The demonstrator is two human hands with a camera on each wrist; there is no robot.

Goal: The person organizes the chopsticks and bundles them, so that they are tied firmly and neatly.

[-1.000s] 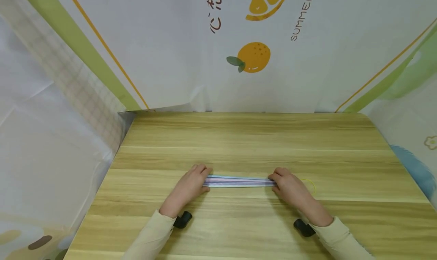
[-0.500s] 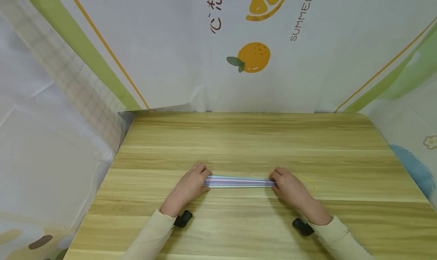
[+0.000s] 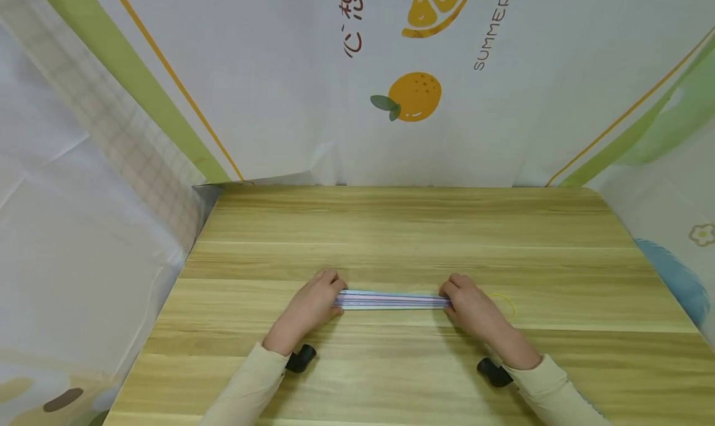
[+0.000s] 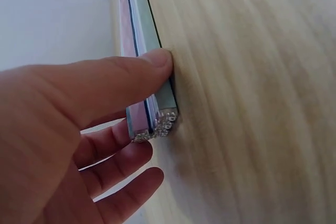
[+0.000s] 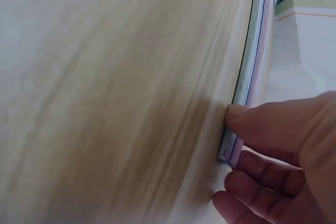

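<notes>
A long narrow bundle of pastel strips [image 3: 393, 300], pink, lilac and pale blue-green with dark lines, lies crosswise on the wooden table [image 3: 413, 240]. It tapers slightly toward the right. My left hand [image 3: 311, 302] pinches its left end between thumb and fingers; in the left wrist view shiny, clear or silvery bits [image 4: 157, 127] show at that end. At the other end, my right hand [image 3: 473, 308] pinches the bundle, its thumb on the near side in the right wrist view. What kind of thing the bundle is, I cannot tell.
A thin yellow loop [image 3: 513, 305] lies on the table just right of my right hand, partly hidden by it. Behind the table hangs a white cloth [image 3: 279, 103] printed with oranges; more cloth hangs at both sides. Black wrist devices [image 3: 301, 358] sit under both wrists.
Both hands keep their hold on the bundle and stay almost in place. The strips shift very slightly between them. The head view has tilted a little.
</notes>
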